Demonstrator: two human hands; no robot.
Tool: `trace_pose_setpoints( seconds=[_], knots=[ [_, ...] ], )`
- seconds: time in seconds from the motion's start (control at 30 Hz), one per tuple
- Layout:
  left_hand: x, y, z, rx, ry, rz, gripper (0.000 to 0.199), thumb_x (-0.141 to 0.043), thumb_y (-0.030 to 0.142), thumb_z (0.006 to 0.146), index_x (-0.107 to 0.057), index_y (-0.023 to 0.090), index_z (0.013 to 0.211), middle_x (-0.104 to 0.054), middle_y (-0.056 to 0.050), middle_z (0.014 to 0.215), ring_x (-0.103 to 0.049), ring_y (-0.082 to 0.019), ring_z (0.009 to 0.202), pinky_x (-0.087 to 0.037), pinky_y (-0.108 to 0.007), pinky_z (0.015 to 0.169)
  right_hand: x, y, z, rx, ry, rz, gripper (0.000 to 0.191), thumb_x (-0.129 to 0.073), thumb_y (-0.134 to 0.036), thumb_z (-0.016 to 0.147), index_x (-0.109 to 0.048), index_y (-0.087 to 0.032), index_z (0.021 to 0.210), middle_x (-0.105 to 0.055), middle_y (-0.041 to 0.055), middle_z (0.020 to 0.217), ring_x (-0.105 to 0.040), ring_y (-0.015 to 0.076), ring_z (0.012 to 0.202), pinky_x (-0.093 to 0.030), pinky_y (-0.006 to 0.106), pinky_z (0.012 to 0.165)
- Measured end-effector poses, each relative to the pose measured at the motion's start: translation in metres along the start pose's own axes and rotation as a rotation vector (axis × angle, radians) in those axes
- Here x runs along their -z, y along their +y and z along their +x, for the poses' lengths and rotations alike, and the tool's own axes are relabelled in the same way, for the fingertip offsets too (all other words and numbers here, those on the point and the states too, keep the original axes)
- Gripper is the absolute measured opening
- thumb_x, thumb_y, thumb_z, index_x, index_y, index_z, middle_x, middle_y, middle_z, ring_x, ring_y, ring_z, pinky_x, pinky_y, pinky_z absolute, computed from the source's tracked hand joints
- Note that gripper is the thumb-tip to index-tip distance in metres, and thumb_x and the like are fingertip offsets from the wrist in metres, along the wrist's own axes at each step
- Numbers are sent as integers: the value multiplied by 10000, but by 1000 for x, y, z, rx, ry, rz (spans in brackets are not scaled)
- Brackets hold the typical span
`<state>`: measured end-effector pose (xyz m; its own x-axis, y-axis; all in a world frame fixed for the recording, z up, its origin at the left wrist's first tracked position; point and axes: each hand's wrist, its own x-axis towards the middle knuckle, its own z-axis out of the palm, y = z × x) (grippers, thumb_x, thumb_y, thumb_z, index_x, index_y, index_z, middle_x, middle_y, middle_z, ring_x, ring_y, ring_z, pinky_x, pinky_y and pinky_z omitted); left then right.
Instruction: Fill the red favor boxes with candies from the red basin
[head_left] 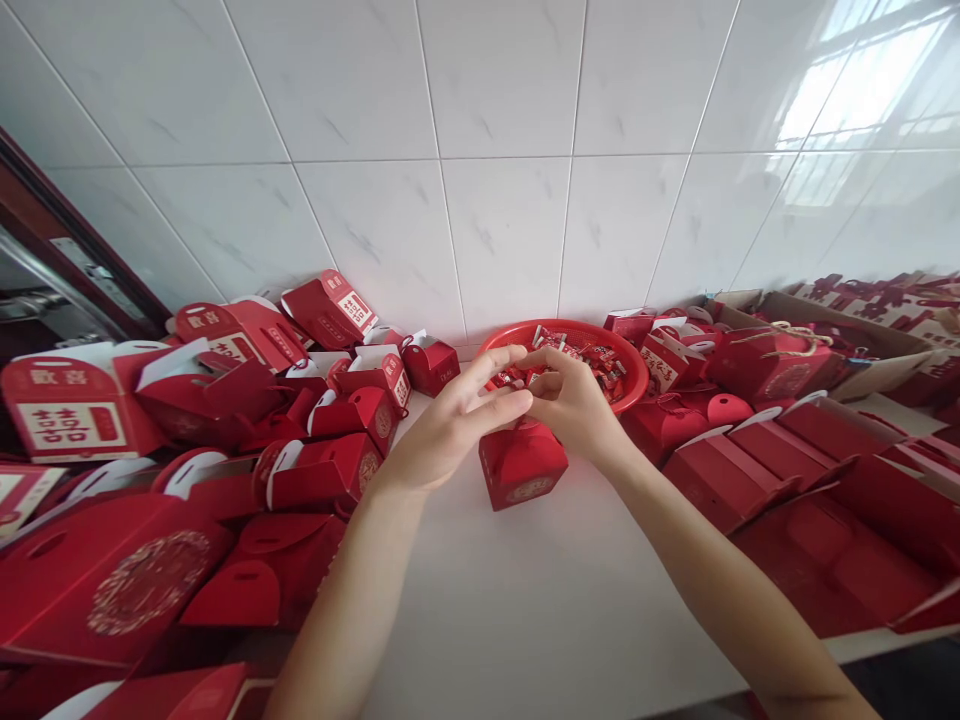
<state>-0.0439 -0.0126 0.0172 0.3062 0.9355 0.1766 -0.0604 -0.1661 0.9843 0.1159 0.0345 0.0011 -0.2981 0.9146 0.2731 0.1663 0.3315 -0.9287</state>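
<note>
A small red gift box [525,468] with a round printed emblem on its front stands on the white table, its sides rising toward the top. My left hand [457,415] is curled at the upper left of this box, thumb and fingers bent round its top. From the right, my right hand [570,400] meets it there with fingers bent inward. Both hands' fingertips come together over the top closure, which they mostly hide. Just behind them sits an orange-red plastic basket [636,385] holding several wrapped candies [600,362].
Red gift boxes [172,575], many with open tops, crowd the left side. More open red boxes [825,550] line the right. A cardboard carton [892,345] stands at the far right. White tiled wall [510,230] closes off the back; a dark red frame [75,220] is at left.
</note>
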Motion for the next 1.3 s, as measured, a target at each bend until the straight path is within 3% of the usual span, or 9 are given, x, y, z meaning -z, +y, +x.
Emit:
trace_pose_setpoints(
  seconds=[0.13,0.23,0.3,0.37,0.5,0.67,0.83,1.07,1.3],
  knots=[
    [14,-4,-2,66,104,382,637,-716,443,827,-476,339,1408,-442,-47,1517,-574,-280,1234,-502,-432,1027,4,-11,3,-92,-35,197,265,-659,-132,711,-603,-173,967,-616,-52,570,-598,132,537,-471,265,562],
    [14,-7,-2,88,172,637,744,-746,484,773,-435,342,1435,-466,-58,1489,-573,-295,1216,-501,-436,996,6,-15,5,-106,-48,281,264,-672,-115,711,-602,-171,960,-631,-43,571,-613,136,522,-492,270,548],
    [10,-9,0,83,149,753,715,-755,482,755,-476,314,1392,-530,-62,1418,-556,-305,1226,-489,-422,979,6,-15,5,-100,-47,326,257,-685,-115,710,-606,-176,946,-645,-34,594,-634,144,547,-518,281,566],
    [5,-10,3,84,80,805,582,-734,479,768,-551,277,1282,-634,-57,1236,-605,-294,1118,-506,-384,879,7,-15,5,-112,-49,376,250,-698,-120,706,-609,-182,931,-657,-24,622,-653,152,576,-546,300,602],
    [3,-12,9,114,7,835,286,-677,452,799,-608,223,956,-667,-19,892,-639,-245,819,-461,-316,657,7,-15,3,-162,-93,474,267,-737,-148,690,-609,-189,921,-662,-14,640,-676,170,613,-581,339,669],
    [10,-19,14,164,-71,813,186,-672,373,775,-588,226,851,-685,-15,906,-639,-274,910,-447,-321,709,6,-11,4,-202,-157,562,279,-754,-157,669,-607,-175,905,-680,7,684,-698,179,659,-578,320,673],
    [18,-31,19,220,-100,776,216,-718,352,696,-586,228,814,-647,1,817,-624,-259,877,-442,-323,723,6,-6,4,-254,-200,562,297,-780,-173,651,-613,-170,897,-669,4,690,-688,167,661,-575,304,657],
    [26,-57,33,384,-210,713,292,-760,255,570,-507,214,712,-508,47,696,-522,-179,682,-385,-296,610,-2,15,2,-311,-261,546,305,-797,-193,612,-633,-167,867,-686,4,663,-664,148,640,-557,278,630],
    [30,-69,41,388,-274,605,301,-751,244,557,-469,213,658,-462,63,650,-442,-146,630,-348,-289,580,-6,28,1,-297,-296,521,268,-772,-185,619,-650,-158,857,-705,1,661,-640,120,610,-495,240,596]
  ],
)
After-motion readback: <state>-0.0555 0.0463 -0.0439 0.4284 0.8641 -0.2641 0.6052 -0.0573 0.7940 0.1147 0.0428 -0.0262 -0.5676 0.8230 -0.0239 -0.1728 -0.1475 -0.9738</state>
